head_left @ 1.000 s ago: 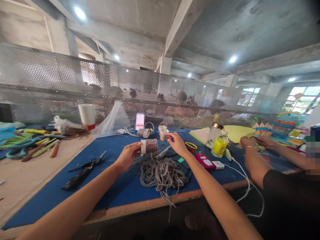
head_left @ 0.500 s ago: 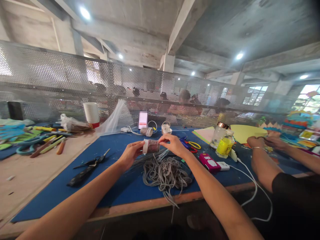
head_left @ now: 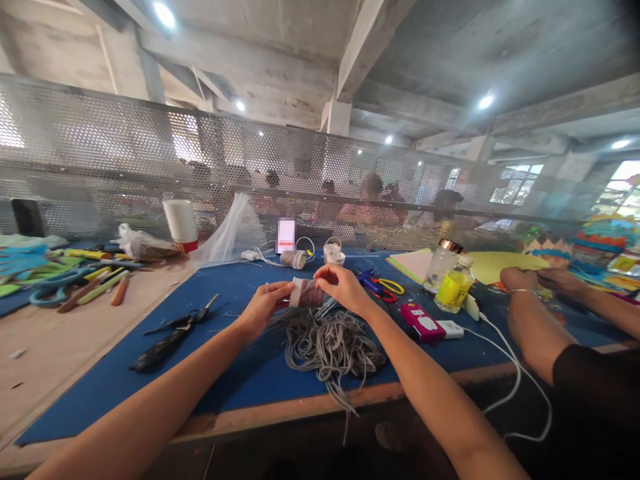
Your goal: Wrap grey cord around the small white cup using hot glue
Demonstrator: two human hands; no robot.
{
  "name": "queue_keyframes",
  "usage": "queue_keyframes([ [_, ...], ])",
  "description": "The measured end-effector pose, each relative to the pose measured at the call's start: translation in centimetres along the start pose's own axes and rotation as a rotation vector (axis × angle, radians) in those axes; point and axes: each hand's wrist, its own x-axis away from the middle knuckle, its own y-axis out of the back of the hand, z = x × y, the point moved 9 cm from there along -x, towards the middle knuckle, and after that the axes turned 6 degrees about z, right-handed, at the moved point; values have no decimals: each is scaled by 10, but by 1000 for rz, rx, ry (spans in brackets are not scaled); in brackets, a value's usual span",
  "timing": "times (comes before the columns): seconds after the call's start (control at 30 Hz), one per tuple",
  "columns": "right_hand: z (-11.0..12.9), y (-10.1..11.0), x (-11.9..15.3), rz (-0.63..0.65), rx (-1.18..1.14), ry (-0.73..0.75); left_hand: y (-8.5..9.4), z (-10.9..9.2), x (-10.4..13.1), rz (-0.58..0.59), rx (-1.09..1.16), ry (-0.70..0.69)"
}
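Observation:
Between my hands is a spool (head_left: 306,293) with a white end and a brownish winding, lying on its side above the table. My left hand (head_left: 265,305) grips it by the white left end. At the other end, the fingers of my right hand (head_left: 343,288) are pinched together against the winding; what they pinch is too small to make out. Just below lies a loose heap of grey cord (head_left: 333,343). Thin pale strands (head_left: 327,308) stick out behind the cord. A second spool (head_left: 293,259) lies farther back, by a lit phone (head_left: 286,235).
Black-handled cutters (head_left: 175,333) lie left on the blue mat (head_left: 235,380). At right are scissors (head_left: 390,287), a magenta box (head_left: 421,323), a bottle of yellow liquid (head_left: 454,287) and a white cable (head_left: 517,367). A co-worker's hands (head_left: 523,280) work farther right. Paper cups (head_left: 180,223) stand at left.
The spool has turned slightly and shifted a little to the right, both hands staying at its ends. The whole view has tilted slightly.

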Motion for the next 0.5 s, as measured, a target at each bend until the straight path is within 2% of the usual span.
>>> queue_keyframes([
  [0.17,16,2,2,-35,203,108,-3,2,-1,27,2,13],
  [0.5,13,7,6,-12,359,133,-6,1,2,35,-63,26],
])
